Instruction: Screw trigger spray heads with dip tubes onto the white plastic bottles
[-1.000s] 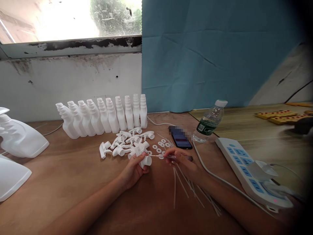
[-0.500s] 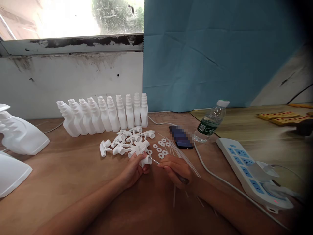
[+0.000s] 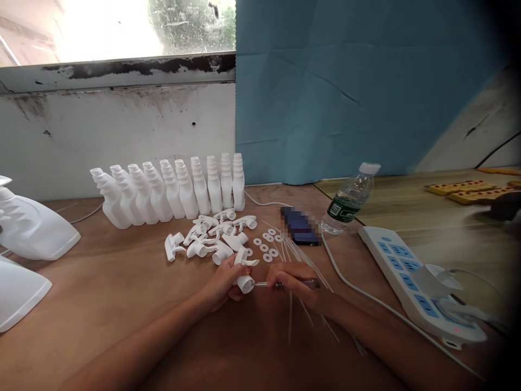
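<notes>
Pinched in my left hand (image 3: 223,282) is a white trigger spray head (image 3: 245,283), its round collar facing right. My right hand (image 3: 293,281) is closed around the dark handle of a screwdriver (image 3: 312,283). The thin metal shaft reaches left to the collar's opening; whether its tip is inside is too small to tell. Just beyond my hands lies a pile of loose spray heads (image 3: 198,248). Several flat white washers (image 3: 264,248) are scattered to the right of the pile. Thin clear tubes (image 3: 306,260) lie behind and under my right hand.
A row of white bottles (image 3: 188,198) without heads stands along the wall. Larger white bottles (image 3: 38,231) lie at the left edge. At right are a phone (image 3: 303,231), a water bottle (image 3: 345,206), a power strip (image 3: 401,271) with plugs and cable, and yellow pieces (image 3: 480,193).
The spray head has come down toward me and turned, so its trigger shows. My right hand has lowered, and the screwdriver now lies nearly level.
</notes>
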### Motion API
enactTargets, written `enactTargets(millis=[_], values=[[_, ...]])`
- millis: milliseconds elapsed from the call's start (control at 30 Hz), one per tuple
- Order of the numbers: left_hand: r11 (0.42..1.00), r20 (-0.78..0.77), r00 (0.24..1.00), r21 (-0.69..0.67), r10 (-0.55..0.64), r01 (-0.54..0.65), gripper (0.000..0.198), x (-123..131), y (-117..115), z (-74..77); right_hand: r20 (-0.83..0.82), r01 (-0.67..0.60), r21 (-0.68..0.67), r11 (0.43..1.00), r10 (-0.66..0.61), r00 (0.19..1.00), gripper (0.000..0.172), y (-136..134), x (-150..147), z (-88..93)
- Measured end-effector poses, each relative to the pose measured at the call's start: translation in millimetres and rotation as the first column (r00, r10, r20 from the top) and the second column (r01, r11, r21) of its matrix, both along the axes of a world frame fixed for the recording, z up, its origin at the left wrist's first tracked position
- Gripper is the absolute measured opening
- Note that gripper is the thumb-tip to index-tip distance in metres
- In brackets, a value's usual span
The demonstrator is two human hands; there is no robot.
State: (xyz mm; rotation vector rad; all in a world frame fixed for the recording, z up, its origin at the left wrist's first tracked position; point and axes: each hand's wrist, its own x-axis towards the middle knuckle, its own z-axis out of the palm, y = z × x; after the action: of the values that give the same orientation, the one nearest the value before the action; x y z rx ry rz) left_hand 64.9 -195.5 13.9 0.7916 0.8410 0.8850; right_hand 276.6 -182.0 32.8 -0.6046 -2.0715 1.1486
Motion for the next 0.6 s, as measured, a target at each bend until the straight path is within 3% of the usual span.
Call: enactTargets(millis=[100, 167, 233, 300, 400, 600], values=[[1.0, 0.049, 0.999, -0.028, 0.004, -0.003, 0.024, -4.5, 1.7, 0.6, 0.012, -0.051, 0.055, 0.997, 0.051, 0.999, 0.034, 0.5, -4.2, 3.6], [0.999, 0.092, 0.996, -0.047, -0.006, 0.01, 0.025, -7.3, 3.4, 0.1, 0.006, -0.087, 0.206, 0.975, 0.087, 0.996, 0.025, 1.7, -6.3, 6.6], [0.998, 0.13, 0.992, -0.056, -0.01, 0.017, 0.026, -9.3, 5.1, -0.7, 0.039, -0.131, 0.425, 0.896, 0.127, 0.991, 0.022, 3.6, -7.6, 9.0], [0.998, 0.163, 0.987, -0.065, -0.002, 0.013, 0.028, -10.4, 6.1, -1.5, 0.133, -0.19, 0.609, 0.77, 0.137, 0.982, 0.031, 6.3, -8.3, 10.3], [0.997, 0.191, 0.982, -0.074, 0.004, 0.011, 0.028, -10.8, 6.3, -1.6, 0.23, -0.239, 0.745, 0.623, 0.097, 0.968, 0.037, 11.2, -8.2, 10.6], [0.996, 0.217, 0.976, -0.077, -0.025, 0.043, 0.027, -11.4, 5.3, 0.4, 0.223, -0.225, 0.813, 0.537, 0.069, 0.972, 0.037, 17.6, -8.8, 2.2]])
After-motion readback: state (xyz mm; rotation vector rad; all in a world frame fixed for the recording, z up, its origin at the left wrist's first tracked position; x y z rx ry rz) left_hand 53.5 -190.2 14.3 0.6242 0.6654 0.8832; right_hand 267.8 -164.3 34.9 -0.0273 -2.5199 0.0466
